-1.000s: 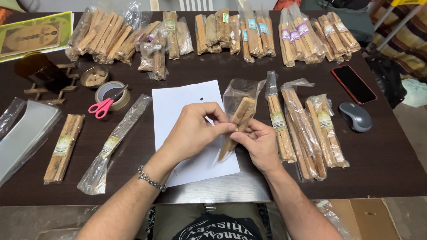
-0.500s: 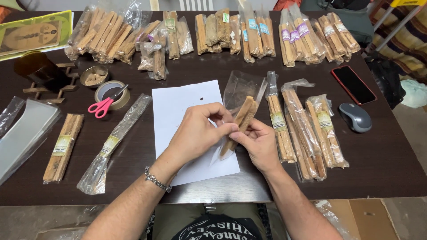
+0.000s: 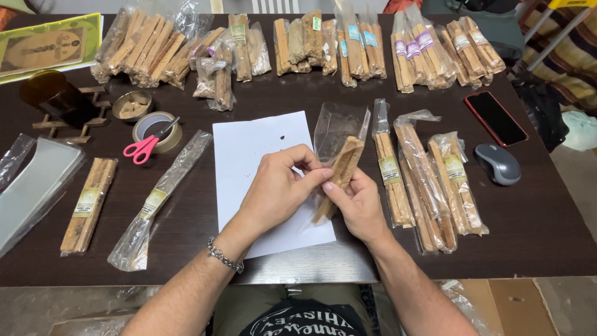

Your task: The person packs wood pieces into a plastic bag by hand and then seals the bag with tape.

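A: Where are the hands right now?

B: Both sit just below the middle of the table, over a white paper sheet. The left hand has its fingers curled, thumb and forefinger pressed together on the side of a clear bag of wood sticks. The right hand cups the bag's lower part from underneath, fingers closed around it.

A: How does the bag look?

B: Thin, glossy, crinkled plastic, its empty top standing up toward twelve o'clock. Inside are a few flat tan sticks, rough-edged, tilted from about seven to one o'clock. It carries no label that I can see.

A: What could go wrong?

B: I'd judge a rough stick end could snag or tear the thin film if pushed hard. A loose grip could also let the sticks slide out onto the paper. The labelled packs lie close at three o'clock, so a wide right elbow might nudge them toward the grey mouse.
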